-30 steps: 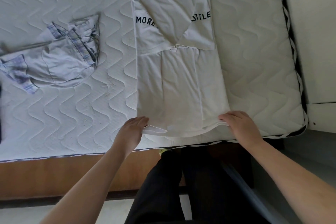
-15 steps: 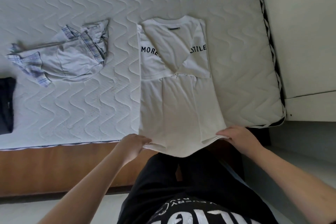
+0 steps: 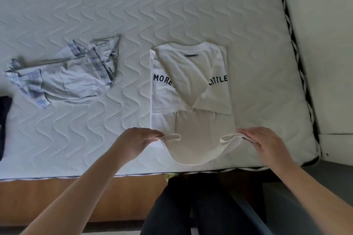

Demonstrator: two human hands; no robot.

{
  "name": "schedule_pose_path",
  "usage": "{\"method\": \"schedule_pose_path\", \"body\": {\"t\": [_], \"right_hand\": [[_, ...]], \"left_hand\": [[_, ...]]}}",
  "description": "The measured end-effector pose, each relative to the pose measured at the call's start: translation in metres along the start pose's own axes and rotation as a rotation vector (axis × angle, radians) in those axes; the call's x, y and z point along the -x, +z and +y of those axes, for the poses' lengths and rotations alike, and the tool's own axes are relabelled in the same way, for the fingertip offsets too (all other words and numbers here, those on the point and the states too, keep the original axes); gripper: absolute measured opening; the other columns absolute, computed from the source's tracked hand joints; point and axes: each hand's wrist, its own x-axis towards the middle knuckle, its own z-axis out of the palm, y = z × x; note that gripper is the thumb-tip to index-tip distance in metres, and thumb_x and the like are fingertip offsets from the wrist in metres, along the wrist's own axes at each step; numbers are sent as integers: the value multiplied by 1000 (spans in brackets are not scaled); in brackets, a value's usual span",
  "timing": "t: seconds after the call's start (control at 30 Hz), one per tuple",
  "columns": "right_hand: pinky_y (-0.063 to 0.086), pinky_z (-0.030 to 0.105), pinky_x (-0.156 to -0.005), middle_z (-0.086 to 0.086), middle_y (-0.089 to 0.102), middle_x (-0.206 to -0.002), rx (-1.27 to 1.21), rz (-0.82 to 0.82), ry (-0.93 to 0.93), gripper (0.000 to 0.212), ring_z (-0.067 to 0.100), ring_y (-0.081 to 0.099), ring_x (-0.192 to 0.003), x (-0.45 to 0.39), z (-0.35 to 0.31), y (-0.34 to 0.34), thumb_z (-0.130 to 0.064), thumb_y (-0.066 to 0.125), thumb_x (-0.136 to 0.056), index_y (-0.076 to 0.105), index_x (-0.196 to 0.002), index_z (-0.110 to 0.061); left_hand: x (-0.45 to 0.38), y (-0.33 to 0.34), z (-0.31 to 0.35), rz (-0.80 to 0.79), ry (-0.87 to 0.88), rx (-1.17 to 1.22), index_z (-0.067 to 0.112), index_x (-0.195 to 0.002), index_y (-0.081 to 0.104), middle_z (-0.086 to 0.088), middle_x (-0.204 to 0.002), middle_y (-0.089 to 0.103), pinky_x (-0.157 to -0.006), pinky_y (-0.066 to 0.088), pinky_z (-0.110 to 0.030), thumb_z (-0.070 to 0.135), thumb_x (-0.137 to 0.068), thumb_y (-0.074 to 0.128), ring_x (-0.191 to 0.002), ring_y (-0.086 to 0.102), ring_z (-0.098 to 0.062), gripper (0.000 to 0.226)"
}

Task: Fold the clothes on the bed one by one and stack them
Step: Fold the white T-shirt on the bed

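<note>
White cotton hem corners are pinched in both hands: the left hand (image 3: 136,142) and the right hand (image 3: 264,142) each grip a bottom corner of the white T-shirt (image 3: 191,86), lifted so the hem sags in a soft curve between them. The shirt lies at centre frame, sleeves folded inward, with dark letters reading MORE and LITTLE. It rests on a quilted mattress (image 3: 95,5) with wavy stitching. A crumpled plaid-trimmed shirt (image 3: 66,76) lies at left, and dark cloth (image 3: 3,124) at the left edge.
</note>
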Motion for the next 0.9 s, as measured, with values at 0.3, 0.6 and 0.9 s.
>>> {"method": "schedule_pose_path", "body": {"t": [0.3, 0.6, 0.9], "right_hand": [[42, 14, -94, -8, 69, -108, -171, 9, 23, 24, 5, 60, -103, -111, 36, -23, -3, 64, -87, 73, -105, -14], [40, 1, -78, -29, 70, -95, -550, -192, 381, 27, -15, 61, -88, -238, 104, -26, -12, 59, -95, 68, -102, -36], [43, 5, -78, -18, 73, -93, -662, -313, 481, 25, -7, 62, -84, -316, 154, 21, -12, 58, -96, 70, -101, -33]], "left_hand": [[-117, -73, -44, -223, -187, 451, 59, -102, 68, 37, -106, 66, -87, 40, -2, 4, -97, 57, -105, 59, 15, 56], [-243, -116, -112, -289, -236, 338, 63, -98, 63, 41, -100, 63, -75, 33, 5, 22, -98, 60, -94, 53, 25, 42], [-328, -93, -165, -422, -462, 572, 48, -103, 63, 28, -98, 71, -68, 51, -13, 11, -99, 55, -89, 67, 9, 38]]}}
